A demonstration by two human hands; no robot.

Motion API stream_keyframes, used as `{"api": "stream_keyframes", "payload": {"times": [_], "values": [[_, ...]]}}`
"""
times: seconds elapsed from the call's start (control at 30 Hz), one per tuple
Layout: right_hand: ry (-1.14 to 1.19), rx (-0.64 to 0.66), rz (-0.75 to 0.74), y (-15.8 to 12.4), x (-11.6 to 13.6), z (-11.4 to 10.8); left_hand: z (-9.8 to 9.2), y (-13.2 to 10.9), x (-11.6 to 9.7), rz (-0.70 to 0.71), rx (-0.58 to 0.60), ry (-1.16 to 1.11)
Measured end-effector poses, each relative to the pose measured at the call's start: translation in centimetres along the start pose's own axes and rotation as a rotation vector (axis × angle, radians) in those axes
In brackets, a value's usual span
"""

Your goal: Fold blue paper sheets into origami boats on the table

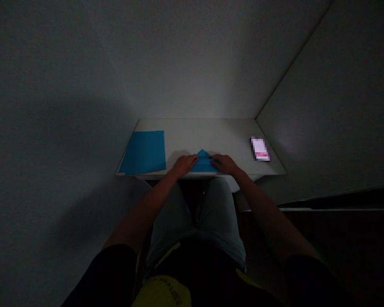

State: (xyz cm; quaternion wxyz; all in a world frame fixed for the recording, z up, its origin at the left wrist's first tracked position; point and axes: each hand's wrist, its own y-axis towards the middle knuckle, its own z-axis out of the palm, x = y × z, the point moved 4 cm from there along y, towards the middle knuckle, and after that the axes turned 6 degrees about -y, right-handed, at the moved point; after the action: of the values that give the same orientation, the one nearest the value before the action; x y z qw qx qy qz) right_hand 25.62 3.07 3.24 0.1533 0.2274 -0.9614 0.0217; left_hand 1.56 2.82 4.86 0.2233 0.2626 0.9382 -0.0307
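Note:
A piece of blue paper (204,163), folded to a peak at its far side, lies at the near edge of the white desk (205,136). My left hand (184,165) rests on its left end, and my right hand (224,164) rests on its right end. Both hands hold it flat against the desk, and they hide its side corners. A flat sheet of blue paper (144,152) lies further left, beyond reach of neither hand's fingers but not touching them.
A smartphone (260,149) with a lit, pixelated screen lies at the desk's right side. Grey walls (192,64) close the desk's far side and both ends. My legs are below the near edge.

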Motion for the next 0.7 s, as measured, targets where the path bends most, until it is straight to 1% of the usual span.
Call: {"api": "stream_keyframes", "payload": {"times": [0.03,0.1,0.2,0.27,0.33,0.4,0.47,0.57,0.63,0.7], "values": [[0.018,-0.011,0.04,0.1,-0.2,0.0,-0.2,0.0,0.0,-0.021,-0.007,-0.002],[0.059,-0.033,0.085,0.3,-0.4,0.0,-0.4,0.0,0.0,-0.018,-0.025,-0.022],[0.093,-0.057,0.101,0.6,-0.3,0.0,-0.4,-0.1,0.1,0.014,-0.053,-0.056],[0.075,-0.071,0.094,0.6,0.2,-0.1,-0.3,-0.3,0.2,0.011,-0.078,-0.05],[0.002,-0.115,0.103,0.4,1.0,-0.3,-0.1,-0.5,0.2,0.012,-0.113,-0.014],[-0.111,-0.198,0.14,0.0,2.0,-0.4,0.2,-0.8,-0.1,0.029,-0.139,0.034],[-0.214,-0.26,0.159,-0.8,2.9,-0.3,0.8,-1.4,-0.3,0.055,-0.132,0.063],[-0.247,-0.251,0.084,-2.2,3.8,0.9,1.8,-2.9,-0.3,0.092,-0.094,0.043],[-0.207,-0.238,0.032,-3.4,3.9,1.8,2.2,-4.1,-0.1,0.101,-0.114,0.017],[-0.171,-0.245,0.014,-4.6,3.7,2.5,2.3,-5.2,0.2,0.095,-0.156,0.0]]}}
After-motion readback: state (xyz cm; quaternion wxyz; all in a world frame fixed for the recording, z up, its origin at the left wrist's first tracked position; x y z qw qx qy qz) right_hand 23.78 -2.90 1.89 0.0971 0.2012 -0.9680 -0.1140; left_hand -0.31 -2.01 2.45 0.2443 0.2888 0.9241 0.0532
